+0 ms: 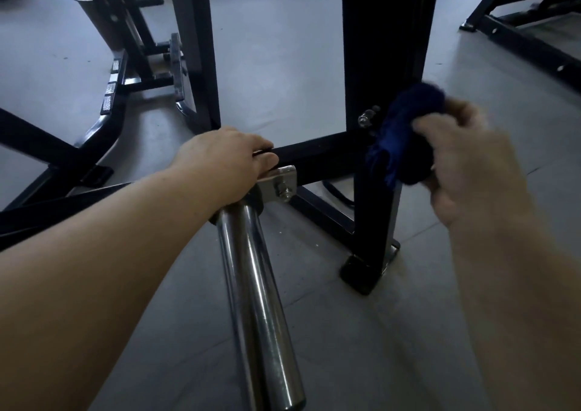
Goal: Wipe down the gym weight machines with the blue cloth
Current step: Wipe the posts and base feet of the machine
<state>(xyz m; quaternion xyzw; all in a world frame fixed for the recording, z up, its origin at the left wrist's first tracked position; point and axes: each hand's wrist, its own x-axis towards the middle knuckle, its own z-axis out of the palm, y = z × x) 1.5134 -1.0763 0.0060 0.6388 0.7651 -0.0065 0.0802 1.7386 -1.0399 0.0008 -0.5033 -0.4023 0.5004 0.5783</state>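
At the joint of post and crossbar, the right hand (465, 162) had its grip clenched around the bunched blue cloth (405, 127), pressing it against the black upright post (382, 49) beside a bolt (366, 118). The left hand (224, 162) rested on the black crossbar (323, 156), fingers curled over its top, above the chrome peg (261, 300) and its bracket (281, 181). Wiping looked to be under way on this frame, though how much was already clean could not be judged; neighbouring machines (125, 49) probably remained. Small labels (108, 94) on a far frame were too blurred to read.
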